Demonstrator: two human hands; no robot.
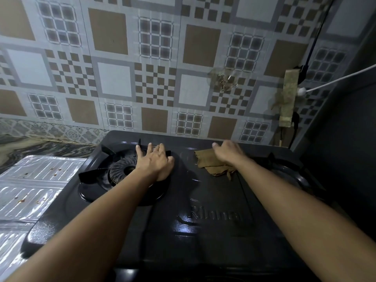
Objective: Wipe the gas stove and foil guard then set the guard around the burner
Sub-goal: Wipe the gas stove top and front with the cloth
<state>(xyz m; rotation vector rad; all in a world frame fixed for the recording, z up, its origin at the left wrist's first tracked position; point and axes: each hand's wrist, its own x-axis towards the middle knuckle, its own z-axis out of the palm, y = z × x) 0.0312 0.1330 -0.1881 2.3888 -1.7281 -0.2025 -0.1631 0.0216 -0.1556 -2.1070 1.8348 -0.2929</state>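
A: What is the biggest thing here?

B: The gas stove [203, 231], black and glossy, with embossed letters on its top. It fills the worktop [40, 145] up to the tiled wall behind; the worktop has a marbled pattern.

A: And the foil guard?

B: The foil guard [30, 190] lies flat at the left edge of the stove, silver, ribbed, with some brown spots. It is not around the burner [122, 169].

A: The hands?

B: The left hand [154, 161] rests on the black pan support by the round ridged burner, grip spread, holding nothing. The right hand [227, 153] presses a brown crumpled cloth [209, 163] near the stove's back edge, grip bent over it. The stove's front middle is free.
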